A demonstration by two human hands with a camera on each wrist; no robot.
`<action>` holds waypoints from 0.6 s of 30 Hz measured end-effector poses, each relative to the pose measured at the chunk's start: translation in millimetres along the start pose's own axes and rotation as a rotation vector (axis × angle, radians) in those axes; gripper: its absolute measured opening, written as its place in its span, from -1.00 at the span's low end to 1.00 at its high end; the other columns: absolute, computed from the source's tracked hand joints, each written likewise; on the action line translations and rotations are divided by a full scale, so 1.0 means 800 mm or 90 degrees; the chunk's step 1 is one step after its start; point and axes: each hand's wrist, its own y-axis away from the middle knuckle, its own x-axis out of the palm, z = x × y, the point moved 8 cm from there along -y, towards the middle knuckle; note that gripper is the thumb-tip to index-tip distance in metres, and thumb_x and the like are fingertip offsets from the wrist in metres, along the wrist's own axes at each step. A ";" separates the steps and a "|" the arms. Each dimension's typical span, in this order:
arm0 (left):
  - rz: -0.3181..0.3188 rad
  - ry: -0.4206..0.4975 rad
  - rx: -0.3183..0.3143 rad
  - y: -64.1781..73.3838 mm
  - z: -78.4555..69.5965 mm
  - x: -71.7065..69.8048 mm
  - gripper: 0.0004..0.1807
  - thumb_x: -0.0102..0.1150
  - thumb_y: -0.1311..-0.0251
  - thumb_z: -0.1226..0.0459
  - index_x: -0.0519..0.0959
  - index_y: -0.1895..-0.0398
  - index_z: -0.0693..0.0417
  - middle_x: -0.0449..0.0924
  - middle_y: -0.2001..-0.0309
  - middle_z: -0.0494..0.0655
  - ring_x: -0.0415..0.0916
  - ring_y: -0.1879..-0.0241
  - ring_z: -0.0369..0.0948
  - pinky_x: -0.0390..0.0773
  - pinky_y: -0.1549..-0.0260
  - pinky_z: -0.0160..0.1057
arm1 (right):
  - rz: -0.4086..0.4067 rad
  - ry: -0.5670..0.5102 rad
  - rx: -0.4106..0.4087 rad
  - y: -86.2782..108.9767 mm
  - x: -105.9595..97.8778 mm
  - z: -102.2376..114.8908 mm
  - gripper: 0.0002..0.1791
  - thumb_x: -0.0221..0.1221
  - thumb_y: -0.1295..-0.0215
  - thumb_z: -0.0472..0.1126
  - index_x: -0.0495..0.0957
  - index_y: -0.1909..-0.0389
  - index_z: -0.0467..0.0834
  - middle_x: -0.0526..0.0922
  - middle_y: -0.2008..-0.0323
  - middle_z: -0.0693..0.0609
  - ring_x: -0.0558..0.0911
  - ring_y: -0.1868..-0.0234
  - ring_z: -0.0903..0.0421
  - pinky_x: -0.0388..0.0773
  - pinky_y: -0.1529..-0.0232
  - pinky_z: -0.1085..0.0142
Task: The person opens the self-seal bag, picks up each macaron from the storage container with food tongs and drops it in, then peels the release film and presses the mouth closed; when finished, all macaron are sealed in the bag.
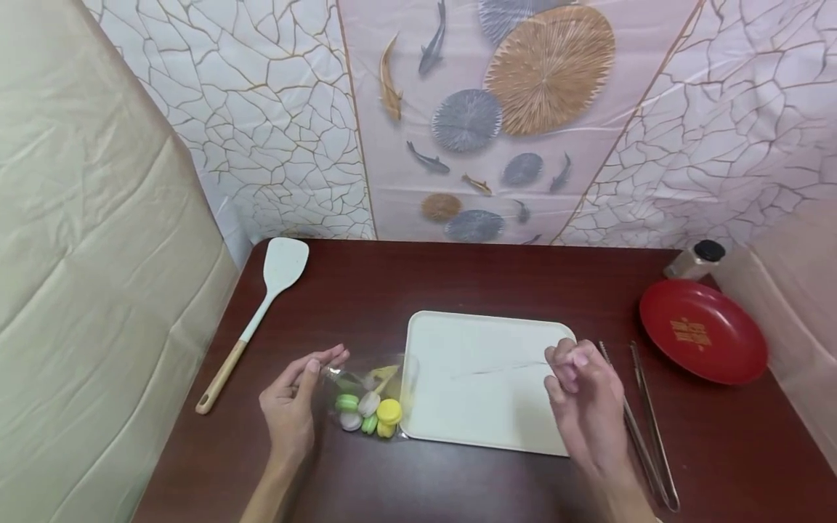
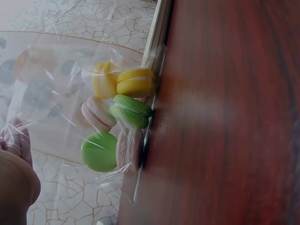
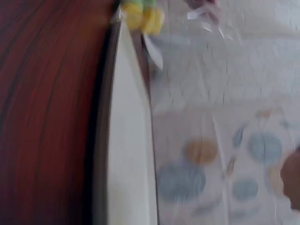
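Observation:
My left hand (image 1: 290,407) pinches the upper edge of a clear plastic bag (image 1: 333,379) between thumb and fingers. Inside the bag lie several macarons: yellow (image 2: 136,83), green (image 2: 99,152) and pale pinkish-grey (image 2: 130,149). The left wrist view shows them bunched along the bag's bottom, close to the table. Beside the bag, its right part overlapping the rim in the head view, is a cream rectangular tray (image 1: 474,410). Over the tray's right side, my right hand (image 1: 588,407) has curled fingers that pinch a thin see-through strip (image 1: 500,370), which trails leftward above the tray.
On the left lies a white spatula (image 1: 286,265) with a wooden handle. Metal tongs (image 1: 647,436) rest right of the tray, near the right forearm. Behind them are a red oval plate (image 1: 702,330) and a black-lidded jar (image 1: 694,261). A patterned cloth (image 1: 288,131) hangs behind the table.

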 end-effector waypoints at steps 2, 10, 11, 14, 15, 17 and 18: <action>0.003 -0.009 -0.008 0.001 0.001 0.001 -0.77 -0.05 -0.56 0.66 0.62 0.02 0.72 0.87 -0.01 0.14 0.88 0.01 -0.08 0.73 -0.21 -0.21 | 0.040 -0.049 0.095 0.008 -0.018 0.003 -0.39 -0.48 -0.66 -0.48 0.62 0.21 -0.29 0.31 0.36 -0.01 0.03 0.37 0.14 -0.02 0.51 0.40; 0.003 0.010 -0.002 -0.003 -0.001 0.001 -0.77 -0.07 -0.55 0.68 0.59 0.04 0.77 0.86 0.00 0.17 0.88 0.01 -0.06 0.74 -0.20 -0.20 | 0.129 0.040 0.439 0.065 -0.112 0.035 -0.39 -0.44 -0.69 -0.47 0.67 0.09 -0.17 0.40 0.33 0.08 -0.02 0.42 0.12 -0.27 0.64 0.32; 0.001 0.017 -0.001 -0.004 -0.001 0.001 -0.78 -0.07 -0.55 0.68 0.59 0.04 0.78 0.86 0.00 0.18 0.88 0.01 -0.05 0.75 -0.20 -0.19 | 0.133 0.093 0.460 0.070 -0.124 0.041 -0.40 -0.41 -0.70 -0.48 0.67 0.09 -0.14 0.44 0.34 0.11 -0.03 0.44 0.09 -0.31 0.66 0.29; -0.006 0.039 -0.008 -0.003 0.000 0.004 -0.78 -0.06 -0.55 0.67 0.58 0.05 0.78 0.86 0.01 0.21 0.88 0.02 -0.03 0.76 -0.17 -0.17 | 0.145 0.260 0.509 0.076 -0.156 0.058 -0.53 -0.26 -0.71 -0.49 0.65 0.13 -0.19 0.46 0.41 0.14 -0.05 0.52 0.05 -0.36 0.68 0.20; -0.007 0.048 -0.012 -0.003 0.001 0.005 -0.78 -0.06 -0.55 0.67 0.58 0.05 0.79 0.86 0.01 0.22 0.88 0.02 -0.02 0.76 -0.17 -0.16 | 0.149 0.325 0.516 0.075 -0.166 0.063 -0.60 -0.21 -0.71 -0.48 0.63 0.15 -0.24 0.44 0.45 0.13 -0.05 0.55 0.03 -0.33 0.69 0.19; -0.007 0.062 -0.018 -0.001 0.003 0.008 -0.78 -0.06 -0.56 0.67 0.58 0.05 0.80 0.86 0.02 0.24 0.88 0.02 -0.01 0.77 -0.16 -0.13 | 0.155 0.465 0.511 0.072 -0.182 0.074 -0.71 -0.11 -0.69 -0.47 0.58 0.18 -0.33 0.39 0.49 0.14 -0.02 0.62 0.08 -0.23 0.73 0.26; -0.005 0.068 -0.020 0.000 0.005 0.010 -0.78 -0.07 -0.55 0.68 0.57 0.05 0.80 0.85 0.01 0.24 0.88 0.02 0.00 0.77 -0.15 -0.13 | 0.153 0.547 0.500 0.069 -0.189 0.080 -0.76 -0.05 -0.67 -0.46 0.58 0.19 -0.35 0.40 0.50 0.14 0.03 0.64 0.13 -0.14 0.74 0.30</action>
